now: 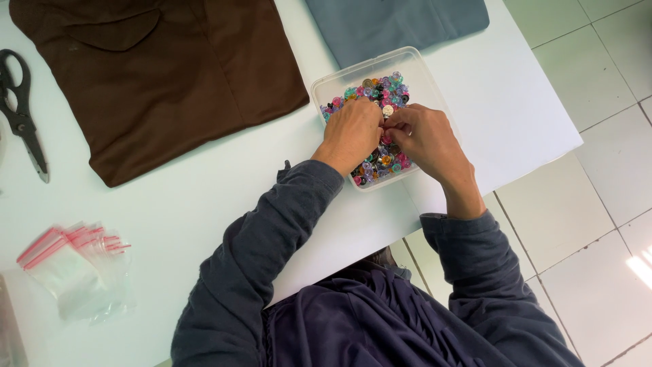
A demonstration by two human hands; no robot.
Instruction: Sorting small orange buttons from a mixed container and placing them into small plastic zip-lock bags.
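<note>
glinting multicoloured buttons (380, 92) heaped in clear tray (414, 64), left hand (352, 130) and right hand (424, 134) fingers pinched among them

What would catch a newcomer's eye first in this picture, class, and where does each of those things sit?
First, the clear plastic tub of small multicoloured pieces near the middle of the white table, with the left hand and right hand meeting over it. Next, the large brown garment spread at upper left, with black scissors at the far left edge. A stack of clear zip bags with red strips lies at lower left.
</note>
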